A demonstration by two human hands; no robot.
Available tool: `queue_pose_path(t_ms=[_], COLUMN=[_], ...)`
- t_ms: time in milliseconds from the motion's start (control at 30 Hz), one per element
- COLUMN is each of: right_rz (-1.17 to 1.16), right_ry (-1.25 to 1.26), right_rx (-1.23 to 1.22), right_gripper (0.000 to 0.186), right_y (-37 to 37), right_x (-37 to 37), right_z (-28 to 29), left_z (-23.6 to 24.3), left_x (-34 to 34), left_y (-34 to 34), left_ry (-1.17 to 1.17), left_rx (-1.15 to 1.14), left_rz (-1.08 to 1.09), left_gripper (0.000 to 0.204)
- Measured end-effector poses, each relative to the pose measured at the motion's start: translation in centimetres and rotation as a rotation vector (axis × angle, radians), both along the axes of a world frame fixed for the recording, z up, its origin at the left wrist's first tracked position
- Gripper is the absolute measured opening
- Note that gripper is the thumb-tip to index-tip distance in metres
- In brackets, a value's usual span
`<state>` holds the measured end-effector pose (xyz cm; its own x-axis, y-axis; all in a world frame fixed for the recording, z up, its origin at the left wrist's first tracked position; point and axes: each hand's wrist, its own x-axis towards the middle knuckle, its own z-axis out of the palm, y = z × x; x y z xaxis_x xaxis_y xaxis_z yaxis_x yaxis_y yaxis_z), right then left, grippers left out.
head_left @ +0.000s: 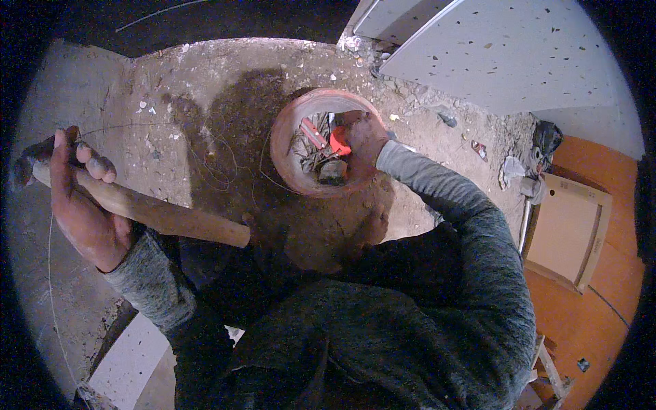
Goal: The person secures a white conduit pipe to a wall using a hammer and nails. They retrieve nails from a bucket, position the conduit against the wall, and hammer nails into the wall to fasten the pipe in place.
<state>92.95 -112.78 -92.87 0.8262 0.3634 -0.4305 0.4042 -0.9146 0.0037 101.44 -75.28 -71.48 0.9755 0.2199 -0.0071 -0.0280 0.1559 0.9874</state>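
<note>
My left hand (92, 229) is closed around the wooden handle of a hammer (178, 220), palm turned up. Its dark head lies beyond my fingers at the far left, partly in shadow, and the handle's end points toward my body. Inside a round, reddish bucket (281, 160) on the ground is my right hand (367, 139), reaching in over the right rim. Right beside its shaded fingers sits a bright red-orange object (339, 141); whether they grip it is unclear. A slim red tool (313, 133) and dark, crumpled material (304, 154) lie in the bucket too.
Thin wire (229, 154) loops over the rough dirt floor (225, 61) left of the bucket. Speckled pale panels (506, 55) stand at the upper right. A cardboard box (567, 232) rests on an orange surface (615, 321) at right. Another speckled panel (130, 362) is at lower left.
</note>
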Motion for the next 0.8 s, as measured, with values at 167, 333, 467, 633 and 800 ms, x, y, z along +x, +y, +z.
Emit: queue_pose_path(t_ms=[167, 333, 467, 633, 800], right_rz=[-0.168, -0.393, -0.685, -0.589, -0.510], right_ry=[0.073, 0.314, 0.234, 0.031, -0.124], right_rx=[0.334, 0.677, 0.502, 0.172, 0.254], right_gripper=[0.023, 0.031, 0.030, 0.033, 0.027], right_y=[-3.8, -13.5, -17.7, -19.6, -17.8], right_x=[0.6, 2.6, 1.7, -3.2, -2.2], right_z=[4.1, 5.7, 3.0, -8.2, -7.3], left_z=[0.3, -0.7, -0.5, -0.4, -0.2], left_x=[-0.2, 0.0, 0.0, 0.1, 0.2], left_y=[-0.7, 0.5, -0.5, -0.2, -0.1], left_ry=[0.016, -0.060, -0.066, -0.070, -0.043], left_rx=[0.034, 0.097, 0.183, 0.123, 0.075], left_rz=[0.097, -0.003, 0.077, 0.007, 0.000], left_gripper=[0.031, 0.032, 0.032, 0.033, 0.034])
